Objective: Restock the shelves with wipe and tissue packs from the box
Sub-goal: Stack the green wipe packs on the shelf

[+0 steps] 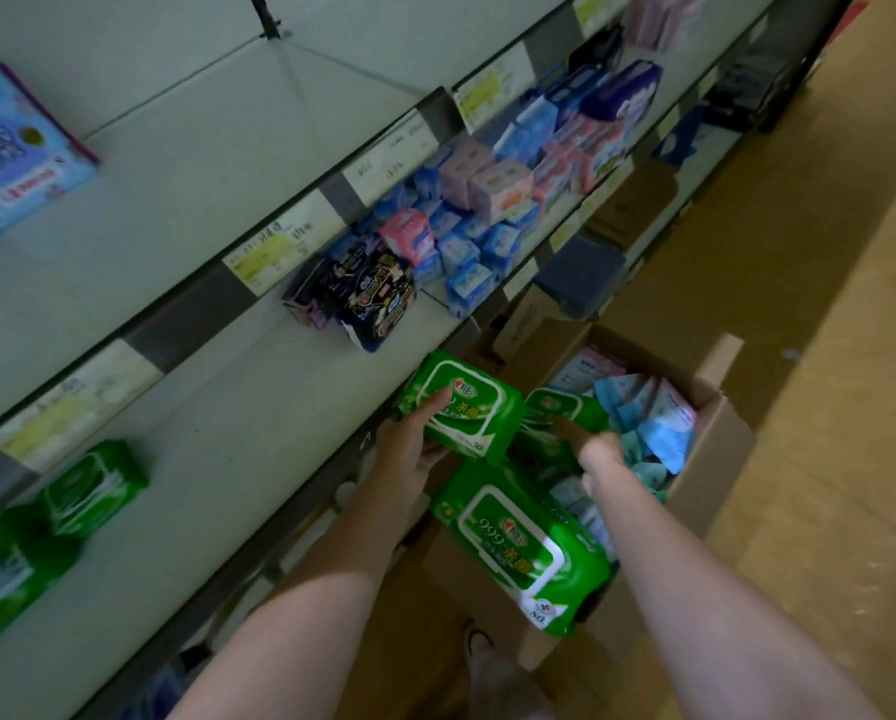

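Store shelving [258, 402] ran along the left, two green wipe stacks [45, 527] being seen on it. One green wipe pack [461, 407] was gripped by the left hand [414, 439] above the cardboard box [716, 433]. A second pack [557, 413], inside, was reached by the right hand [591, 449], grip unclear. A third [523, 548], marked "999", lay on the box's near edge

Box [716, 433] (packs [643, 407] inside) on floor [825, 356], right of shelves [227, 407].
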Demonstrator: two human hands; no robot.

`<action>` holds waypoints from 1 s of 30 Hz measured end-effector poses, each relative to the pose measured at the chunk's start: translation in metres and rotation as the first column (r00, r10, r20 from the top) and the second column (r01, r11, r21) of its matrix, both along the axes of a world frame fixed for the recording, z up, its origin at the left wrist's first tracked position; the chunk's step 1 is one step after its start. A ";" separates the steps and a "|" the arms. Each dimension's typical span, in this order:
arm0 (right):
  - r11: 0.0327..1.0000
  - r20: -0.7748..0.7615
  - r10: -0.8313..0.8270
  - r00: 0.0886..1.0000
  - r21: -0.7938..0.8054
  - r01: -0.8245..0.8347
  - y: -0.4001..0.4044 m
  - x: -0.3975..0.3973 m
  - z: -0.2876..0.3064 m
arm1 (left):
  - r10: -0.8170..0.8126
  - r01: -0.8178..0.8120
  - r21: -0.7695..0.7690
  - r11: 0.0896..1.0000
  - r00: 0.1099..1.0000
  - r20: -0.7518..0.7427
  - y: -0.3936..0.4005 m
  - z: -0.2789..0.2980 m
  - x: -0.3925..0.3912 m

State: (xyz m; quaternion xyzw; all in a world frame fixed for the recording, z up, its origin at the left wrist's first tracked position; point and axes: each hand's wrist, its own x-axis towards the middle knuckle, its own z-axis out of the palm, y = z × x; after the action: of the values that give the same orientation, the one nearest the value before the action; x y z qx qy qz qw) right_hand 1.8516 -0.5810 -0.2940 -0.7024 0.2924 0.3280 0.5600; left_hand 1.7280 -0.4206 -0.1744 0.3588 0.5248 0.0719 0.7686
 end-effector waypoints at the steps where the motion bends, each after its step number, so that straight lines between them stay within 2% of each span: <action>1: 0.999 0.006 0.002 1.000 0.038 -0.002 -0.003 -0.004 0.002 | 0.001 -0.001 0.006 1.000 1.000 0.015 0.000 0.000 -0.003; 4: 0.980 0.037 0.027 0.999 0.197 -0.034 -0.002 -0.015 0.022 | 0.015 -0.016 0.006 1.000 0.996 0.088 -0.002 0.011 -0.017; 7: 0.914 0.074 0.077 0.994 0.393 -0.101 0.007 -0.028 0.055 | 0.069 -0.072 0.009 0.997 0.984 0.167 -0.003 0.025 -0.038; 12: 0.780 0.144 0.237 0.961 0.562 -0.276 0.029 -0.085 0.118 | 0.157 -0.177 0.055 0.983 0.952 0.262 0.003 0.050 -0.105; 19: 0.706 0.203 0.373 0.905 0.570 -0.419 0.063 -0.201 0.169 | 0.339 -0.392 0.089 0.916 0.872 0.354 0.018 0.070 -0.242; 23: 0.660 0.230 0.478 0.848 0.543 -0.519 0.072 -0.259 0.178 | 0.477 -0.555 0.134 0.821 0.796 0.372 0.028 0.079 -0.316; 30: 0.515 0.235 0.655 0.718 0.556 -0.652 0.094 -0.335 0.192 | 0.674 -0.756 0.077 0.650 0.620 0.401 0.029 0.084 -0.429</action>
State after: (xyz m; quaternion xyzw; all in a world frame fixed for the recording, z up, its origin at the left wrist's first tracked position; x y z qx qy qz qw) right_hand 1.5161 -0.4872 -0.1019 -0.5420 -0.1121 0.5906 0.5872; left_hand 1.2993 -0.3917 -0.0907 0.1899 0.4718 0.4965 0.7034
